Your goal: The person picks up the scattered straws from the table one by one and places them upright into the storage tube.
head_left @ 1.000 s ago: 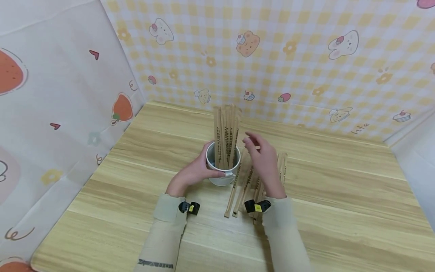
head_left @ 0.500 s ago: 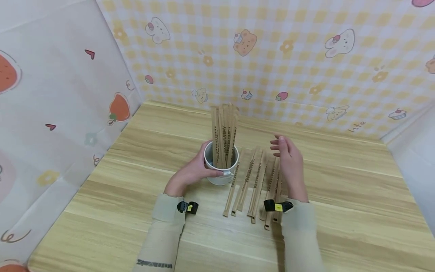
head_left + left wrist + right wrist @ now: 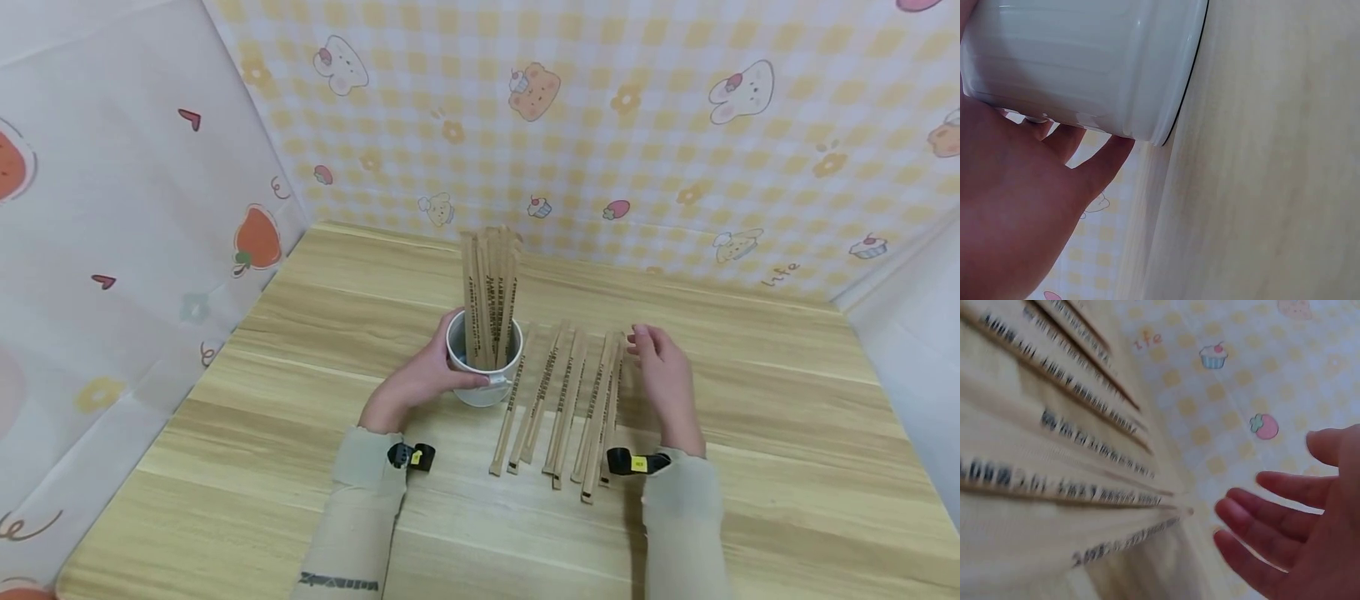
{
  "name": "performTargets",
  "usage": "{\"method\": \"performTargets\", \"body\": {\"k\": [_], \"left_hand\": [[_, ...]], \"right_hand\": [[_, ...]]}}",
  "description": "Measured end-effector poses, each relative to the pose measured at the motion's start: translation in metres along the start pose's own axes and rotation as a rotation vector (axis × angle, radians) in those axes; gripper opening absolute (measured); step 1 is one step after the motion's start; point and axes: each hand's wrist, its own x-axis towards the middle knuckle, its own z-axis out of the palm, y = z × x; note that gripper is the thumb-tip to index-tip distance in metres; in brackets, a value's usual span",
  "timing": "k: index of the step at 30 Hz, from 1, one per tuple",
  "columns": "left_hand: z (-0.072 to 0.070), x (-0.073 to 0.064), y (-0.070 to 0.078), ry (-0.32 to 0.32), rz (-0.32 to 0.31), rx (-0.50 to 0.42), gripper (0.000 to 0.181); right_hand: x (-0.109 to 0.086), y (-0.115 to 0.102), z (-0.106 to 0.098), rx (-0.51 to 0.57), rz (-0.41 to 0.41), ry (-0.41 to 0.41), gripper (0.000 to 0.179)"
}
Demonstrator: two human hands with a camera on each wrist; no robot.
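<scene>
My left hand (image 3: 431,371) grips a white metal bucket (image 3: 483,394) standing on the table, its thumb over the near rim and its other fingers round the far side. Several paper-wrapped sticks (image 3: 489,292), brown with dark print, stand upright in it. In the left wrist view the fingers press against the smooth bucket wall (image 3: 1072,62). To the right of the bucket lie several more wrapped sticks (image 3: 570,400), side by side. My right hand (image 3: 666,379) hovers just right of them, fingers loosely bent and holding nothing; the right wrist view shows the fingers (image 3: 1272,519) apart from the sticks (image 3: 1072,481).
A wood-grain table (image 3: 247,467) carries everything. Behind it hangs a yellow checked cloth (image 3: 585,150) with cartoon prints, and a white printed cloth (image 3: 150,167) borders the left side.
My right hand has moved right, from beside the bucket across the loose sticks to their right side, uncovering them. The left hand keeps its grip on the bucket. The view has shifted slightly.
</scene>
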Motion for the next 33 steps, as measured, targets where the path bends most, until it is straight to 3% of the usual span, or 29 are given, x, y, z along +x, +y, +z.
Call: {"method": "performTargets", "body": {"k": [4, 15, 23, 33], "left_hand": [[0.0, 0.001, -0.002, 0.007, 0.008, -0.008, 0.1], [0.0, 0.0, 0.002, 0.004, -0.008, 0.012, 0.1], [0.0, 0.0, 0.002, 0.003, -0.01, 0.017, 0.1], [0.0, 0.0, 0.0, -0.016, 0.03, -0.019, 0.102]], "right_hand": [[0.001, 0.007, 0.001, -0.114, 0.041, -0.068, 0.062], [0.0, 0.014, 0.003, -0.256, 0.052, -0.174, 0.051], [-0.004, 0.013, 0.008, -0.356, 0.102, -0.175, 0.032], [-0.005, 0.011, 0.011, -0.408, 0.136, -0.196, 0.034]]}}
